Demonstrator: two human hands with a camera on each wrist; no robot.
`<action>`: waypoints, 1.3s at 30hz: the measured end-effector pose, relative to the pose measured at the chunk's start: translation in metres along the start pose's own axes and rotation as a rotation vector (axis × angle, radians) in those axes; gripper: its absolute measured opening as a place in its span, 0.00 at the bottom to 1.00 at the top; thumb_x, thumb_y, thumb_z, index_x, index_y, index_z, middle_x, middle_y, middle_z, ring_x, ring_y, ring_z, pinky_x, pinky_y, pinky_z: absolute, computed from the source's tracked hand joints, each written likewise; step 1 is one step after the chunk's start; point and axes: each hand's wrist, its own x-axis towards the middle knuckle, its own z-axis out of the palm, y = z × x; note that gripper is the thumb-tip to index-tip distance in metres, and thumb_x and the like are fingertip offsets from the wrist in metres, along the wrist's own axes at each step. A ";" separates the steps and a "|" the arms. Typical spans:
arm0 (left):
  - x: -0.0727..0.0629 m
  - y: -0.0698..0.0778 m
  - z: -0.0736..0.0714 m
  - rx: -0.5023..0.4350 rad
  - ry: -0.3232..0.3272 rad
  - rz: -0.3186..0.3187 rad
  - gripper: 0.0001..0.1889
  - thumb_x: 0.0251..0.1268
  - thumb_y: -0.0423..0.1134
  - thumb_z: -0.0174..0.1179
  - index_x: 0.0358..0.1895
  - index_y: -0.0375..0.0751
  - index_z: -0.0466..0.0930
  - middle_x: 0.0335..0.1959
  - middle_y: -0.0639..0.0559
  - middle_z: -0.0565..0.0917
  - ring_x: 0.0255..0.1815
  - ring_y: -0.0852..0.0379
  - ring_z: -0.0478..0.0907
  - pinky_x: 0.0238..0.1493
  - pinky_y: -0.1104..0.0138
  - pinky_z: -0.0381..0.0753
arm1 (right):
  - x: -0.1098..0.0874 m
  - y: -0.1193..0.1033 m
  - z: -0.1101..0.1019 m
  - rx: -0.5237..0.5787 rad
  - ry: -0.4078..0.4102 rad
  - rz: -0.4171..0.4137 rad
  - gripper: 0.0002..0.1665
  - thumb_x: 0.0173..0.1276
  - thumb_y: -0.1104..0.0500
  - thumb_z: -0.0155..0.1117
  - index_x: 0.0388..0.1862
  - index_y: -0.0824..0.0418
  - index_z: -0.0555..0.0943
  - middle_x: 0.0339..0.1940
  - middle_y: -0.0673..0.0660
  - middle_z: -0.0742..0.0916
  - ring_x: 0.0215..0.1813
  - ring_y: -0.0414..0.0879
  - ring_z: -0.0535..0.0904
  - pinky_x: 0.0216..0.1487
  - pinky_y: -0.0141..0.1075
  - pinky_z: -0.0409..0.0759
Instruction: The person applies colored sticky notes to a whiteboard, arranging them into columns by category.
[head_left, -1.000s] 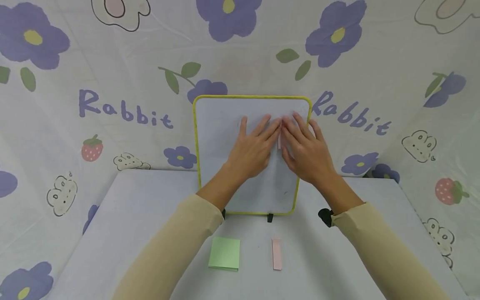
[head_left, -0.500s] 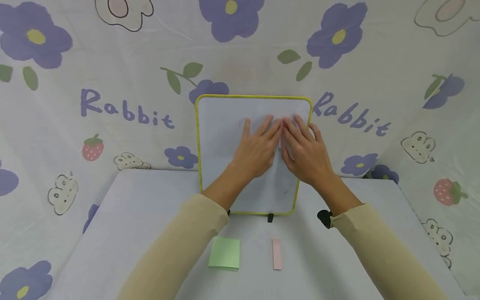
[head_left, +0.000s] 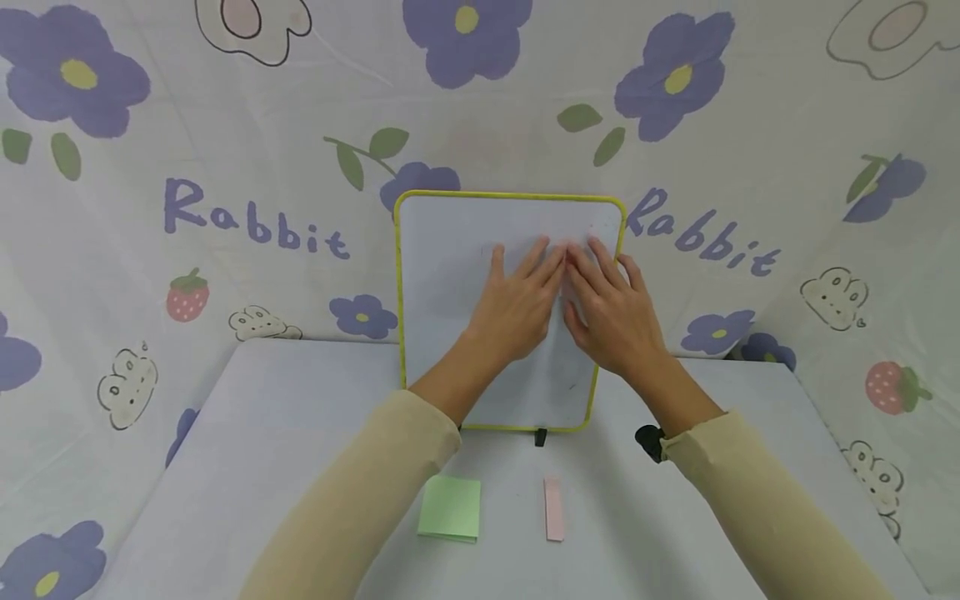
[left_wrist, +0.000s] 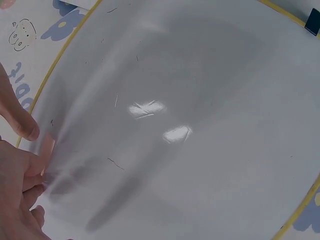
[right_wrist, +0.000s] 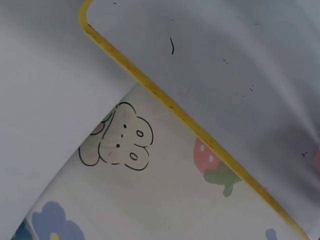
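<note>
A whiteboard (head_left: 442, 292) with a yellow rim stands upright in the head view. Both hands reach up to its upper right part, fingers extended and fingertips meeting. A small pink paper strip (left_wrist: 48, 149) lies against the board there, largely covered by the fingers in the head view. My left hand (head_left: 513, 312) touches the board from the left of the strip, its index finger right at it. From the right side, my right hand (head_left: 615, 308) lays its fingertips beside the strip, thumb lower down. The right wrist view has only a sliver of fingertip at its right edge.
On the white table (head_left: 300, 417) lie a green sticky-note pad (head_left: 450, 508) and a narrow pink sticky-note pad (head_left: 553, 508), in front of the whiteboard. A black foot (head_left: 541, 437) supports the board's lower edge. Behind hangs a floral cloth (head_left: 487, 108).
The hands stay together at the strip, sliding only slightly down. The strip's lower end, visible below the fingers earlier, is now mostly covered in the head view. The head view has shifted slightly.
</note>
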 end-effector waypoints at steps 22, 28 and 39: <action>-0.003 0.003 0.002 0.068 -0.015 0.010 0.33 0.75 0.49 0.48 0.79 0.45 0.55 0.81 0.56 0.53 0.81 0.55 0.46 0.69 0.44 0.60 | -0.004 -0.003 0.000 0.008 -0.040 -0.004 0.34 0.65 0.57 0.63 0.68 0.69 0.74 0.72 0.61 0.74 0.76 0.59 0.62 0.68 0.55 0.63; -0.004 0.003 0.002 0.080 -0.032 0.024 0.32 0.76 0.49 0.47 0.79 0.44 0.55 0.81 0.55 0.53 0.81 0.54 0.46 0.70 0.44 0.59 | -0.006 -0.003 0.001 0.002 -0.056 -0.010 0.34 0.64 0.56 0.64 0.68 0.69 0.74 0.73 0.61 0.73 0.76 0.58 0.62 0.69 0.55 0.62; -0.026 -0.001 0.013 0.072 0.038 0.093 0.32 0.75 0.50 0.47 0.78 0.42 0.58 0.81 0.53 0.53 0.80 0.54 0.48 0.69 0.45 0.63 | -0.027 -0.003 -0.003 0.099 -0.048 -0.038 0.36 0.65 0.55 0.63 0.70 0.70 0.71 0.73 0.64 0.73 0.76 0.61 0.61 0.68 0.57 0.62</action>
